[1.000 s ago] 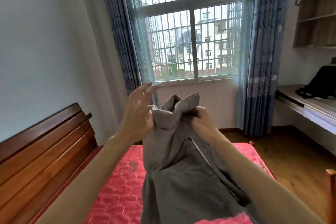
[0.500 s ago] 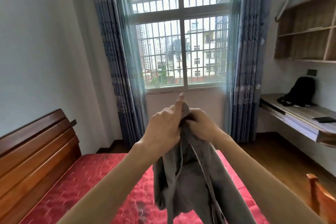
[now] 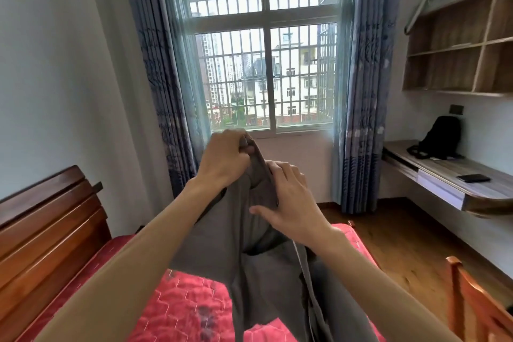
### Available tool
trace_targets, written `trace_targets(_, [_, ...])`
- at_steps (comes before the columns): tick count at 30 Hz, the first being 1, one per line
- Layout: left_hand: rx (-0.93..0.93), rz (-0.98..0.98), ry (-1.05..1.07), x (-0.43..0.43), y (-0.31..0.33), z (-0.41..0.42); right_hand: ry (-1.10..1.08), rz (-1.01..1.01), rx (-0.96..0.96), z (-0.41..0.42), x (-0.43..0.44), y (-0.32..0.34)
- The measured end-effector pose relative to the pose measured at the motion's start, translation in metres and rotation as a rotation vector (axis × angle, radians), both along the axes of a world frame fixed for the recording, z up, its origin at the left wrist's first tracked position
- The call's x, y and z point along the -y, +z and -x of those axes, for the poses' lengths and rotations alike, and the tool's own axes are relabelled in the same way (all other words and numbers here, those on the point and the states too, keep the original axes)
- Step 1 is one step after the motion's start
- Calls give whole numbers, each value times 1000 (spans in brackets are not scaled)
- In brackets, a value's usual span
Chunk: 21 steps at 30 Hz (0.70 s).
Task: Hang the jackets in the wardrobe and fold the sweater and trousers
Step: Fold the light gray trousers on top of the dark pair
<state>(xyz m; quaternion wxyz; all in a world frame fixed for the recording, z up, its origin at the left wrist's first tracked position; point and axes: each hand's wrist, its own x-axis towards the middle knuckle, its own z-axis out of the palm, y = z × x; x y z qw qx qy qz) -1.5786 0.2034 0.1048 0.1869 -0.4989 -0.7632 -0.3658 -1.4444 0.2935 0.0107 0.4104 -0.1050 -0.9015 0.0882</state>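
A grey jacket [image 3: 261, 264] hangs in the air in front of me, above the bed. My left hand [image 3: 226, 159] grips its top edge, fingers curled round the cloth at the highest point. My right hand [image 3: 288, 203] lies lower on the jacket's right edge, fingers spread over the fabric and thumb stretched to the left across it. The lower part of the jacket drapes down between my forearms toward the red quilt. No hanger or wardrobe is in view.
A bed with a red quilt [image 3: 177, 311] and a wooden headboard [image 3: 47, 225] fills the lower left. A wall desk [image 3: 455, 183] with a black backpack [image 3: 440, 139] and a phone [image 3: 474, 178] is at right. A wooden chair [image 3: 477, 302] stands at bottom right. Window [image 3: 265, 64] and curtains lie ahead.
My left hand kept its grip on the jacket's top. My right hand slid down from the top and spread over the right edge. The view tilted upward and to the right.
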Motion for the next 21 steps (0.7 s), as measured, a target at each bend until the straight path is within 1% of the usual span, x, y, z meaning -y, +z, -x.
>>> trace_targets(2, [114, -33, 24, 2, 9, 6, -65, -67, -109, -2, -5, -12])
trace_targets(3, [199, -48, 28, 5, 13, 8, -79, -89, -125, -3, -9, -18])
trace_targets(6, [497, -125, -23, 15, 23, 16, -52, -128, -88, -8, -26, -33])
trace_targets(7, [565, -140, -47, 18, 24, 20, -25, -75, -43, -10, -33, -37])
trace_targets(8, [606, -150, -61, 22, 25, 24, 9, 32, 29, -11, -44, -41])
trace_targets(9, [641, -165, -72, 25, 25, 26, 36, 147, 142, -13, -55, -43])
trace_targets(10, [681, -193, -86, 27, 25, 29, 26, 222, 286, -15, -64, -46])
trace_targets(11, [728, -232, -109, 28, 24, 33, 7, 252, 413, -17, -71, -50])
trace_targets(12, [764, -272, -133, 29, 23, 37, -9, 295, 492, -19, -75, -56])
trace_targets(13, [790, -309, -154, 30, 21, 41, 25, 368, 497, -20, -77, -62])
trace_targets(15, [810, -377, -190, 31, 21, 47, 166, 566, 382, -20, -71, -73])
trace_targets(17, [804, -430, -205, 33, 26, 50, 208, 683, 293, -19, -65, -82])
trace_targets(19, [810, -478, -224, 36, 34, 50, 168, 663, 256, -17, -63, -90])
trace_targets(20, [777, -491, -224, 39, 38, 51, 149, 622, 229, -15, -64, -93])
trace_targets(21, [697, -490, -204, 43, 41, 54, 124, 588, 188, -14, -67, -94])
